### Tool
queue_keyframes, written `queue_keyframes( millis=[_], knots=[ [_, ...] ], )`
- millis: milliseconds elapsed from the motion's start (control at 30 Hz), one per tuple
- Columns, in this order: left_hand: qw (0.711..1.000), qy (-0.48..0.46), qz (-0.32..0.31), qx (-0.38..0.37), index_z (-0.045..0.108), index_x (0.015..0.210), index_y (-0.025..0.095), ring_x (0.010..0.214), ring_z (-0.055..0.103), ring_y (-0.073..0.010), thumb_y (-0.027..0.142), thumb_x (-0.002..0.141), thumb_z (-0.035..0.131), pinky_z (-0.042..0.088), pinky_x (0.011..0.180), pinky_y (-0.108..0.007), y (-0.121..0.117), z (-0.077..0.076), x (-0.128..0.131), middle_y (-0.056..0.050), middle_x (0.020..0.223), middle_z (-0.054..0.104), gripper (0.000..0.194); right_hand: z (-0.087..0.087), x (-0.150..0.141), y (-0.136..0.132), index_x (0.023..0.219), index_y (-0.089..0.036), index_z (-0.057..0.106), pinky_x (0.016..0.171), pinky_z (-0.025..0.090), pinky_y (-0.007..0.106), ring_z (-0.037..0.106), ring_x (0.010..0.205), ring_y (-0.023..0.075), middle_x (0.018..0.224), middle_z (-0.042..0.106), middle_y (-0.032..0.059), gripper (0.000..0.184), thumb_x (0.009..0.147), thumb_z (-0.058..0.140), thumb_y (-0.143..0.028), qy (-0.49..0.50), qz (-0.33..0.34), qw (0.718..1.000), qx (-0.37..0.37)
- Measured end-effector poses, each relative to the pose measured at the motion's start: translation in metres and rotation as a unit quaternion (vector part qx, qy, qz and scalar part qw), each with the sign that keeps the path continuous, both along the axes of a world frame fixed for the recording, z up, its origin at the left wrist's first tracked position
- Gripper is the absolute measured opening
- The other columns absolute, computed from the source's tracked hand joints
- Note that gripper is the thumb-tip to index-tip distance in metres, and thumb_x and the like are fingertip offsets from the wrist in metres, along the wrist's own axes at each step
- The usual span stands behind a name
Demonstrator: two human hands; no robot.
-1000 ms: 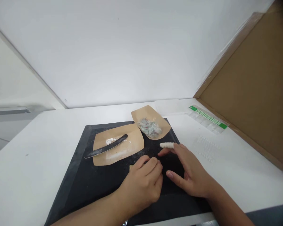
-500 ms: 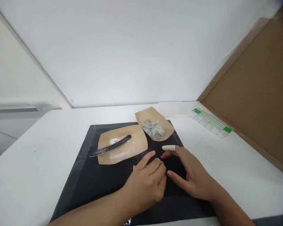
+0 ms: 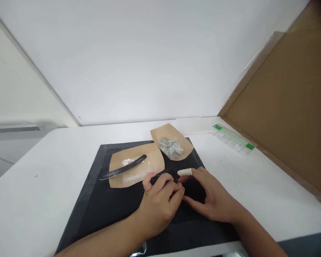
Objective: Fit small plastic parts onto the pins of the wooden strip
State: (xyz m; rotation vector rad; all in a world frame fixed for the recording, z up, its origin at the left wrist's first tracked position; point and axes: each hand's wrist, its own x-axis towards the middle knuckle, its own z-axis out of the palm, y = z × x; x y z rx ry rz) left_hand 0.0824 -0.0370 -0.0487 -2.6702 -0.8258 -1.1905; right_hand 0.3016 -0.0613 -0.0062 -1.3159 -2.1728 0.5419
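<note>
- The white table bears a black mat, its near part covered by the forearms.
- The left hand curls over the mat, fingertips bunched at the right hand's; from here I can't tell whether it pinches anything.
- The right hand arches opposite, thumb and fingers spread around a gap; whatever may sit at their tips is hidden from me.
- The left paper tray lies just beyond the left hand, long axis running left to right, tilting slightly away at the right.
- The right paper tray points from far left to near right, holding clear scraps I can't separate.
- The dark curved strip slants across the left tray from near left to far right, its near end overhanging.
- White bits, blurred, lie behind it.
</note>
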Motion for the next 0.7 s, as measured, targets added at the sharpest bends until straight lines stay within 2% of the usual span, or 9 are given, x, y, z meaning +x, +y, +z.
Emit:
queue_keyframes(
  millis=[133, 333, 500, 700],
  knots=[
    [1.000, -0.016, 0.001, -0.011, 0.072, 0.107, 0.022, 0.106, 0.065, -0.0189, 0.017, 0.097, 0.070, 0.014, 0.115, -0.049, -0.0011, -0.0007, 0.0000, 0.004, 0.090, 0.076, 0.011, -0.0008, -0.0001, -0.0002, 0.126, -0.028, 0.056, 0.089, 0.054, 0.039, 0.067, 0.101, 0.0229, 0.112, 0.072, 0.0039, 0.041, 0.089, 0.074, -0.025, 0.013, -0.002, 1.000, -0.005],
    [0.999, -0.041, 0.014, -0.033, 0.070, 0.108, 0.023, 0.109, 0.065, -0.0196, 0.018, 0.098, 0.068, 0.014, 0.115, -0.048, -0.0006, -0.0002, 0.0000, 0.003, 0.092, 0.078, 0.011, 0.0001, -0.0001, 0.0014, 0.120, -0.028, 0.060, 0.087, 0.052, 0.041, 0.069, 0.099, 0.0240, 0.108, 0.074, 0.0042, 0.034, 0.090, 0.076, -0.030, 0.012, -0.015, 1.000, 0.007],
    [0.999, -0.023, 0.011, -0.047, 0.069, 0.105, 0.023, 0.109, 0.065, -0.0193, 0.020, 0.098, 0.070, 0.013, 0.115, -0.047, 0.0008, 0.0033, -0.0028, 0.004, 0.095, 0.078, 0.008, -0.0005, 0.0000, 0.0023, 0.118, -0.027, 0.062, 0.087, 0.051, 0.042, 0.070, 0.095, 0.0231, 0.104, 0.076, 0.0031, 0.032, 0.090, 0.077, -0.032, 0.002, -0.019, 1.000, 0.015],
    [0.998, -0.023, 0.015, -0.054, 0.068, 0.094, 0.022, 0.105, 0.064, -0.0201, 0.021, 0.097, 0.070, 0.015, 0.114, -0.048, 0.0012, 0.0039, -0.0035, 0.004, 0.083, 0.074, 0.003, -0.0036, 0.0012, 0.0025, 0.112, -0.026, 0.064, 0.086, 0.052, 0.042, 0.069, 0.096, 0.0238, 0.101, 0.077, 0.0040, 0.026, 0.090, 0.076, -0.033, 0.005, -0.020, 1.000, 0.011]
  ],
)
